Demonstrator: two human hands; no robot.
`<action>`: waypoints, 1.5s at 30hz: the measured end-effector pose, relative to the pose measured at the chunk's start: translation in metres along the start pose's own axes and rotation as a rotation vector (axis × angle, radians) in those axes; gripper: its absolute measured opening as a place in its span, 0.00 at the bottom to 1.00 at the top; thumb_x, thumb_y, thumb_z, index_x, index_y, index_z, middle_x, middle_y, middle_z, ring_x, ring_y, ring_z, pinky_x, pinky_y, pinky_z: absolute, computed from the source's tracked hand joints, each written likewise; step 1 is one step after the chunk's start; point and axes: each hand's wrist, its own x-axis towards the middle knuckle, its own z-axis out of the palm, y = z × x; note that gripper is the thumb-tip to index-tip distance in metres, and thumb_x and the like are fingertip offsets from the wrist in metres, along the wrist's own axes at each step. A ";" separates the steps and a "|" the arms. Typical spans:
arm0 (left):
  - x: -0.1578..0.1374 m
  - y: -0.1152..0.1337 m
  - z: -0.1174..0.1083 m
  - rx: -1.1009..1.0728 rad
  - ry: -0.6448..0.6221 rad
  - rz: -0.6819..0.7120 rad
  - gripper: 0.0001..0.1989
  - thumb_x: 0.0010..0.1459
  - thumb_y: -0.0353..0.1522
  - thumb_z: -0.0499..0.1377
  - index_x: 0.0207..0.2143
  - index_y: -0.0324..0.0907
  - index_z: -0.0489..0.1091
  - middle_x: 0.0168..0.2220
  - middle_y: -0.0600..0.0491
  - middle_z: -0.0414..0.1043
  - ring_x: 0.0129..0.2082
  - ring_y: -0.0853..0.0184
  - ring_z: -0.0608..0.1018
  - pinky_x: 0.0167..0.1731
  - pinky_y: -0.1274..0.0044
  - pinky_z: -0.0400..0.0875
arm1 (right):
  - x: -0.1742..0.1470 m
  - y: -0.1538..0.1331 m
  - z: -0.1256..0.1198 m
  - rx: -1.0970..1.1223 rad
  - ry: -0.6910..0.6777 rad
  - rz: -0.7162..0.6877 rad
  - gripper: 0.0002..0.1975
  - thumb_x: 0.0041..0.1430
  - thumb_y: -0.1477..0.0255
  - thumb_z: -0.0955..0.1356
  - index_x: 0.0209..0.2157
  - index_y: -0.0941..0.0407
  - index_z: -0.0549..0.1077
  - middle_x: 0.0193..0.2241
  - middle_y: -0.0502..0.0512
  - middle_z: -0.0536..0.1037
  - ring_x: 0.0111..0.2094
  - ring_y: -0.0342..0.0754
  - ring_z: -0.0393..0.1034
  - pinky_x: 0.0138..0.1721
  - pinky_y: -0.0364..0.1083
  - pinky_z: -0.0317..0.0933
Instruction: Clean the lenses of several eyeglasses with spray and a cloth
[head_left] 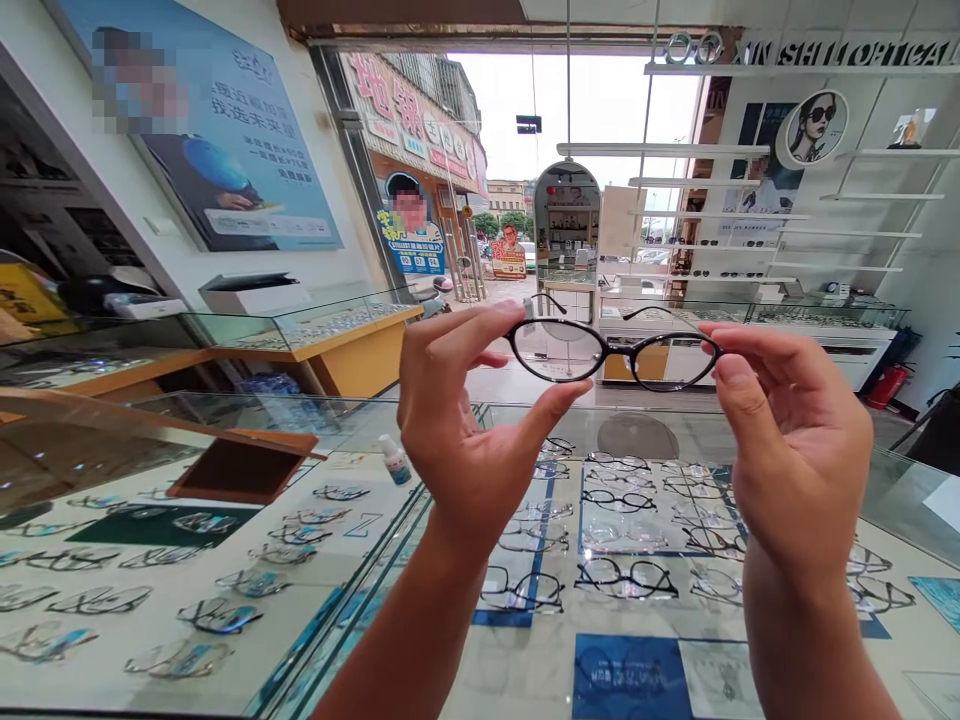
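A pair of black-rimmed eyeglasses (619,350) is held up above a glass display counter, lenses upright and temples pointing away from me. My left hand (465,420) grips the left end of the frame with its fingers near the hinge. Its thumb reaches toward the lower rim of the left lens; whether it touches is hard to tell. At the other end, my right hand (802,430) pinches the frame between thumb and fingers. Below, under the glass, several eyeglasses (628,577) lie in rows on white and blue panels.
On the counter glass stand a small white spray bottle (395,460) and, farther left, a brown wooden tray (244,465). Another glass-topped case (352,330) runs along the left wall. An arched mirror (568,230) and hanging white shelves (720,215) are at the back.
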 end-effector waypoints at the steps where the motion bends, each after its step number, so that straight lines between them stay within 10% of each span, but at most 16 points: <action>1: -0.001 0.000 0.001 -0.010 -0.003 -0.009 0.27 0.63 0.46 0.68 0.61 0.54 0.66 0.54 0.48 0.73 0.57 0.55 0.77 0.43 0.65 0.81 | 0.000 0.000 0.000 0.001 0.006 -0.003 0.14 0.73 0.63 0.64 0.54 0.48 0.76 0.53 0.60 0.81 0.57 0.58 0.77 0.53 0.60 0.75; 16: -0.007 -0.006 0.021 -0.469 0.100 -0.077 0.31 0.54 0.43 0.75 0.58 0.54 0.71 0.58 0.48 0.70 0.60 0.54 0.75 0.45 0.70 0.78 | 0.002 0.001 0.003 0.458 0.064 0.200 0.06 0.66 0.66 0.73 0.45 0.48 0.79 0.48 0.53 0.84 0.52 0.51 0.80 0.55 0.53 0.73; 45: -0.010 -0.006 0.028 -0.648 0.053 -0.143 0.31 0.55 0.40 0.75 0.59 0.51 0.71 0.55 0.49 0.73 0.57 0.56 0.80 0.55 0.65 0.80 | 0.003 0.008 0.007 0.573 0.045 0.249 0.03 0.66 0.66 0.73 0.41 0.48 0.80 0.42 0.50 0.84 0.46 0.49 0.80 0.53 0.51 0.72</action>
